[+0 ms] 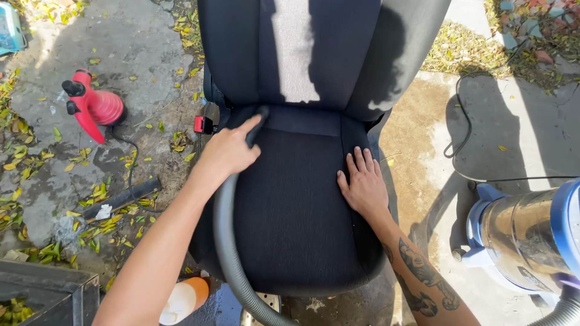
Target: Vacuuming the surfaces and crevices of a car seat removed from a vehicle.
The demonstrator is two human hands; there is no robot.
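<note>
I see matt woven cloth on the car seat (290, 205), a smooth grey plastic hose (226, 253), glossy metal on the vacuum canister (522, 235) right, rough concrete ground (121, 36).

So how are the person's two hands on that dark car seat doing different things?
The left hand is curled around the grey ribbed vacuum hose, index finger pointing along its nozzle at the seat crease. The right hand holds nothing, lying flat with fingers spread. Both rest on the dark fabric car seat.
</note>
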